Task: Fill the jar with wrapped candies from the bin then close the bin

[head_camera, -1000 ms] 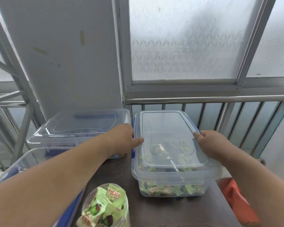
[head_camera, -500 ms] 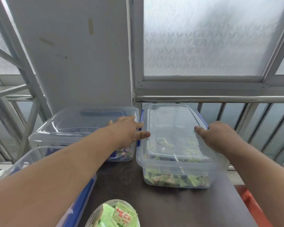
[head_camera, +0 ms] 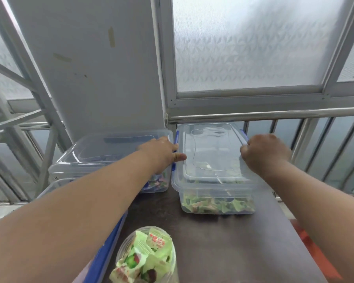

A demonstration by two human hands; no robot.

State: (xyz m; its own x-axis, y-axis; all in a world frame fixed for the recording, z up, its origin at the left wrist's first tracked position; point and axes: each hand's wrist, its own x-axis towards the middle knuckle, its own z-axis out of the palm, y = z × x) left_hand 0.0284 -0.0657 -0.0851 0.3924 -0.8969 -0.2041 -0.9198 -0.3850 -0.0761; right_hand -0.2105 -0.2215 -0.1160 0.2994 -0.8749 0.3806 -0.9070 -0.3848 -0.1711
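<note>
The clear plastic bin [head_camera: 217, 208] holds green wrapped candies and stands at the back of the dark table [head_camera: 223, 248]. Its clear lid [head_camera: 213, 152] lies flat on top. My left hand [head_camera: 161, 154] grips the lid's left edge by the blue latch [head_camera: 176, 139], with the thumb pressed on the lid. On the opposite side my right hand [head_camera: 264, 154] is curled over the lid's right edge. The clear jar [head_camera: 147, 256] stands near the front edge, filled to its rim with green wrapped candies.
A second lidded clear bin [head_camera: 110, 152] sits just left of the candy bin, touching my left wrist. A blue-rimmed bin [head_camera: 108, 248] lies under my left forearm. A metal railing [head_camera: 274, 114] and frosted window stand close behind. Something orange [head_camera: 315, 252] lies beyond the table's right edge.
Both hands stayed on the lid's sides. My right hand has curled tighter over the right edge. The view has shifted, so the bin and the jar sit differently in the frame.
</note>
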